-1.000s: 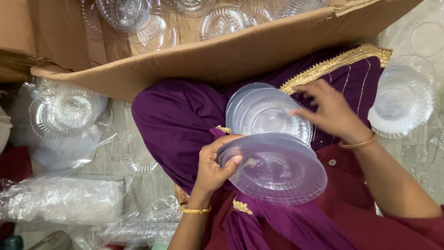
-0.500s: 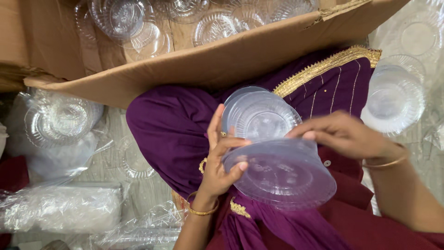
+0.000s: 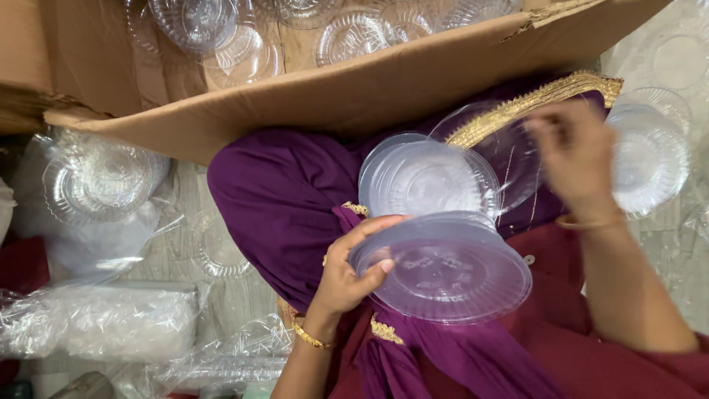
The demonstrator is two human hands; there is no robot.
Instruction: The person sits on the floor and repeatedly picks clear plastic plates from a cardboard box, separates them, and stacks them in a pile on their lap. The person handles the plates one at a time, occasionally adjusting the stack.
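A stack of clear plates (image 3: 443, 270) is gripped at its nine o'clock rim by the left hand (image 3: 347, 277), thumb on top and fingers curled beneath, over the purple cloth (image 3: 281, 207). A second stack (image 3: 428, 177) lies just at twelve o'clock of it. The right hand (image 3: 572, 159) is blurred at two o'clock, holding a single plate (image 3: 509, 151); how far it is closed cannot be told. A cardboard box (image 3: 354, 89) lies at twelve o'clock.

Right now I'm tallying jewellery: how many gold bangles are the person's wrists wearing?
2: one gold bangle on the left wrist, one on the right wrist; sleeves hide nothing further.
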